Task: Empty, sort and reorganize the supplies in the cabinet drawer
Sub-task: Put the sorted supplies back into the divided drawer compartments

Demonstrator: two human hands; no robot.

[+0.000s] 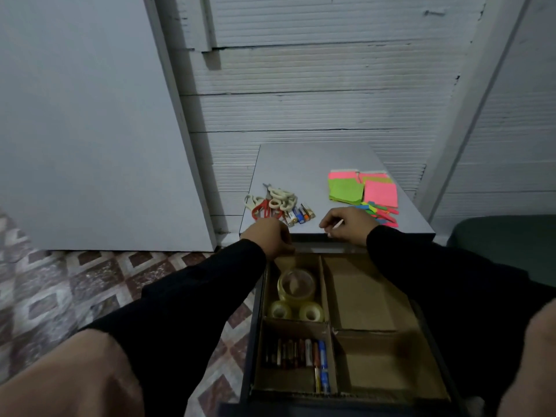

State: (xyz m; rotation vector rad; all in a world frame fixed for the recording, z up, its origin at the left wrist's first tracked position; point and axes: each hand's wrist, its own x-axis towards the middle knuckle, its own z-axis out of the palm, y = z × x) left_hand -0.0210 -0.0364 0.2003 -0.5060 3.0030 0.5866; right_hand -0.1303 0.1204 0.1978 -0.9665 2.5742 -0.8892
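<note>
The open drawer [433,350] holds cardboard dividers. Its far-left compartment contains three clear tape rolls [296,285]; the near-left one contains several batteries [298,353]. Both right compartments look bare. On the grey cabinet top [304,164] lie several scissors [273,203], a few batteries [301,215], neon sticky notes [362,189] and coloured flags [382,213]. My left hand [267,236] hovers with curled fingers at the top's front edge, just below the batteries; whether it holds anything is hidden. My right hand [346,225] pinches a thin white stick-like object [338,224] there.
A white panel [90,121] leans against the wall on the left. Patterned floor tiles [60,284] lie beneath it. A dark green seat [505,236] stands to the right of the cabinet. My knees fill the lower corners.
</note>
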